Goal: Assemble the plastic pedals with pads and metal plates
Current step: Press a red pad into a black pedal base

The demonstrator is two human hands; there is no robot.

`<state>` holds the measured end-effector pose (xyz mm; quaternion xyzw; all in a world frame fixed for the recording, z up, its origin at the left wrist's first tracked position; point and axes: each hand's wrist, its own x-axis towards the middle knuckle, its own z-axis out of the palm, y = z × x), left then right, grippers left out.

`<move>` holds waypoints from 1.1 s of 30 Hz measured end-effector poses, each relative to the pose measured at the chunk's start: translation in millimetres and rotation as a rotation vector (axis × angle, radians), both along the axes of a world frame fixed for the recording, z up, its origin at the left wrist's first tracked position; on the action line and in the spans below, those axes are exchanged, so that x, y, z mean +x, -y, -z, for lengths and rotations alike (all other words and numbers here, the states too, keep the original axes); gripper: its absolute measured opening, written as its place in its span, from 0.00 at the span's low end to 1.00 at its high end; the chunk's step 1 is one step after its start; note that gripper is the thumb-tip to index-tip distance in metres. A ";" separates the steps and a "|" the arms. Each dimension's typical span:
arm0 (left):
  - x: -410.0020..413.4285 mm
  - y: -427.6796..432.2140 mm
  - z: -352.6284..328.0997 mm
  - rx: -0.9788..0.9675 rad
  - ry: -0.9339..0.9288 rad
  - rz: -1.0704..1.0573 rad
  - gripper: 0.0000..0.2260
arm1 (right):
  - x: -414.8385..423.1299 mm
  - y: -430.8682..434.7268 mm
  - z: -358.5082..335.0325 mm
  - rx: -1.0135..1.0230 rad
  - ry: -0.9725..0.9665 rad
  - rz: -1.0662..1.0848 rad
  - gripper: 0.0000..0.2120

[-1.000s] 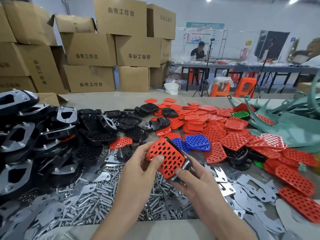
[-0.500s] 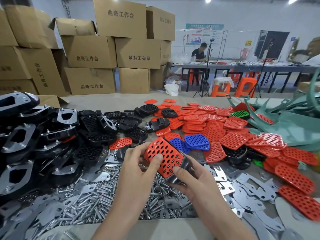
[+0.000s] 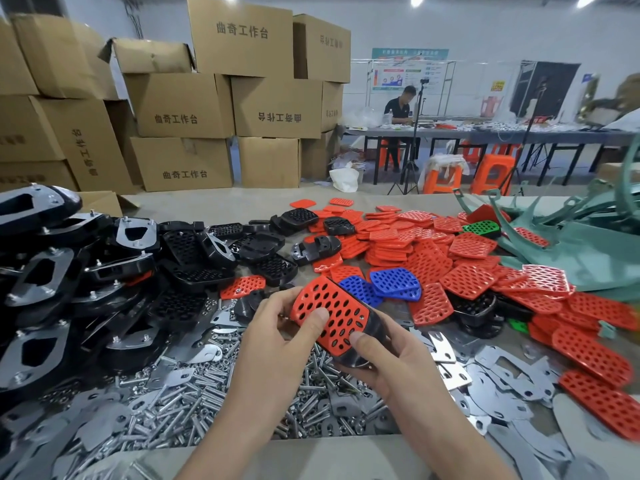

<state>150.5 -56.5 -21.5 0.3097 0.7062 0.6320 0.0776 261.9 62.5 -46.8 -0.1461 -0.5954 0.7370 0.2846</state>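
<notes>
Both hands gripped a red pad (image 3: 332, 313) seated on a black pedal (image 3: 373, 329) at the centre of the frame, held above the table.

The left hand (image 3: 277, 327) curled round the pad's left edge with its thumb pressing the perforated face; the right hand (image 3: 391, 358) cupped the pedal from below, thumb on the pad's near edge. The pair looked light and stiff, the pad probably slightly flexible, so the edges seemed the best hold, with the thumbs pushing it home. Loose screws (image 3: 194, 393) lay directly beneath, metal plates (image 3: 502, 375) at lower right, spare red pads (image 3: 433, 258) at upper right and finished pedals (image 3: 69, 271) heaped at left. Nothing blocked the hands.
</notes>
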 end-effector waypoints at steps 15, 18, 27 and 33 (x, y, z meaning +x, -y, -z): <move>-9.9 8.3 -12.8 0.168 0.350 0.328 0.08 | -2.2 0.2 -5.0 -0.197 -0.016 0.070 0.14; -9.2 12.1 -18.2 0.220 0.181 0.300 0.08 | -2.0 -2.7 -7.4 -0.379 -0.053 0.126 0.17; -8.6 17.5 -11.6 -0.024 -0.136 0.153 0.19 | -0.6 3.5 -13.5 -0.487 -0.003 0.039 0.23; -11.4 19.9 -13.3 0.043 0.019 0.243 0.06 | 0.7 2.2 -15.6 -0.481 0.022 0.089 0.25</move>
